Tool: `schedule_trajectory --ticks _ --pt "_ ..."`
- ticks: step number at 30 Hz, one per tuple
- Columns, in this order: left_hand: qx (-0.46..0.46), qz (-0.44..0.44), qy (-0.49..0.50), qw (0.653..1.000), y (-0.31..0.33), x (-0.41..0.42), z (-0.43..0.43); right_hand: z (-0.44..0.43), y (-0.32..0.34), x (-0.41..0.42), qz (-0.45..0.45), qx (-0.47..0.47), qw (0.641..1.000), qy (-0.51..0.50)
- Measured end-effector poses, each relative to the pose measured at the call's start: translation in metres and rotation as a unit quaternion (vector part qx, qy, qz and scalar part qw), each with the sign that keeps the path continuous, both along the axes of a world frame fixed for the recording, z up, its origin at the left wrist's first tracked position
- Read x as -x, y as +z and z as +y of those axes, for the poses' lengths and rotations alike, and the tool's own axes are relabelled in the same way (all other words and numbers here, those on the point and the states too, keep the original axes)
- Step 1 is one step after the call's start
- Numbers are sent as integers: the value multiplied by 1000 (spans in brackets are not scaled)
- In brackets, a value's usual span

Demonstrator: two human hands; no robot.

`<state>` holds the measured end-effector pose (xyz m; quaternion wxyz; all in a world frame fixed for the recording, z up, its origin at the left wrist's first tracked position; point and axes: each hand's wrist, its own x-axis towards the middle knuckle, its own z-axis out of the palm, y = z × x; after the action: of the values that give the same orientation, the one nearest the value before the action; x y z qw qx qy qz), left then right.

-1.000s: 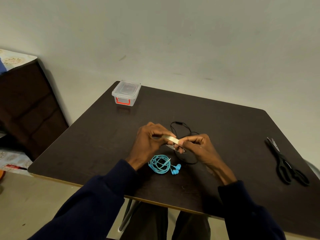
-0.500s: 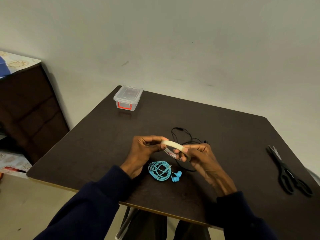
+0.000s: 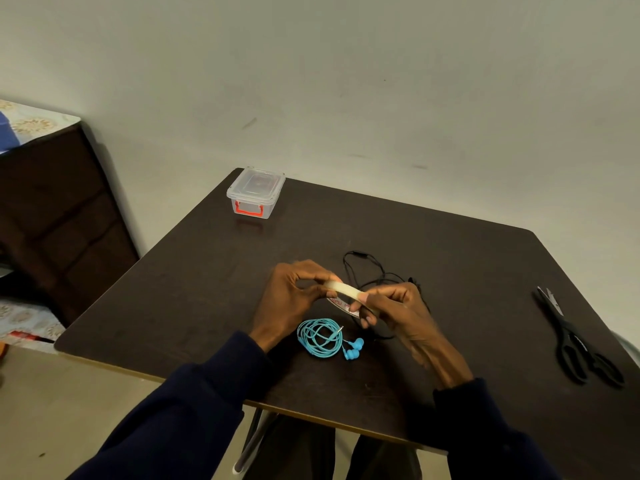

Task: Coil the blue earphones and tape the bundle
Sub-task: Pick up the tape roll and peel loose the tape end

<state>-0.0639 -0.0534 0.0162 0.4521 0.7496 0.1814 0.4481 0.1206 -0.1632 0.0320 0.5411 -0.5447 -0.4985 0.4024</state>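
Head view: a pale, translucent roll of adhesive tape (image 3: 346,293) is held above the dark brown counter (image 3: 450,258), pinched by the left hand (image 3: 292,296) on one side and gripped by the right hand (image 3: 393,310) on the other. The coiled blue earphones (image 3: 323,338) are seen lying on the counter just beneath both hands. Black scissors (image 3: 576,341) are placed far right.

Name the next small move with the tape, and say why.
Probably peel up the free end of the tape. The left hand and right hand both grip the roll, no strip looks pulled out yet, and the earphones lie coiled but unbound on the table just below.
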Motion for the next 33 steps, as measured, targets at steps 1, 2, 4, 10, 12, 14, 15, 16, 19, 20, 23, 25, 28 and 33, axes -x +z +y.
schedule_trajectory --ticks 1,2,4,10,12,14,15,16,19,20,23,25,28,33 --pt "-4 1 2 1000 0 0 0 0 0 1 -2 -2 1000 0" --pt "-12 5 3 1000 1 1 0 -1 0 2 -8 -4 1000 0" --pt "-37 22 5 999 2 0 -1 0 0 4 -14 -5 1000 2" --pt "-1 -2 -6 1000 2 -2 -1 -1 1 1 80 5 996 50" --pt "5 -5 -4 1000 0 -2 -1 -2 -2 -1 96 7 993 63" --pt "14 -5 -1 1000 -2 -2 0 -1 -5 -2 112 9 991 74" --pt "17 -4 0 1000 -3 -2 1 -1 -6 -3 118 11 990 77" --pt "16 -4 -1 1000 -4 -2 1 0 -6 -3 120 13 990 77" --pt "16 -10 -1 1000 -5 -3 2 0 -5 -4 118 13 990 77" --pt "21 -15 -3 1000 -5 -3 3 -1 -4 -4 119 13 990 77" --pt "48 -31 -8 998 -9 -3 4 -2 -3 -3 149 22 986 67" --pt "75 -40 -16 996 -13 -2 6 -4 -2 -2 156 30 986 56" --pt "115 -52 -28 992 -17 -3 5 -5 1 0 149 37 987 51" --pt "171 -78 -48 981 -18 -3 5 -7 2 0 142 36 987 67"
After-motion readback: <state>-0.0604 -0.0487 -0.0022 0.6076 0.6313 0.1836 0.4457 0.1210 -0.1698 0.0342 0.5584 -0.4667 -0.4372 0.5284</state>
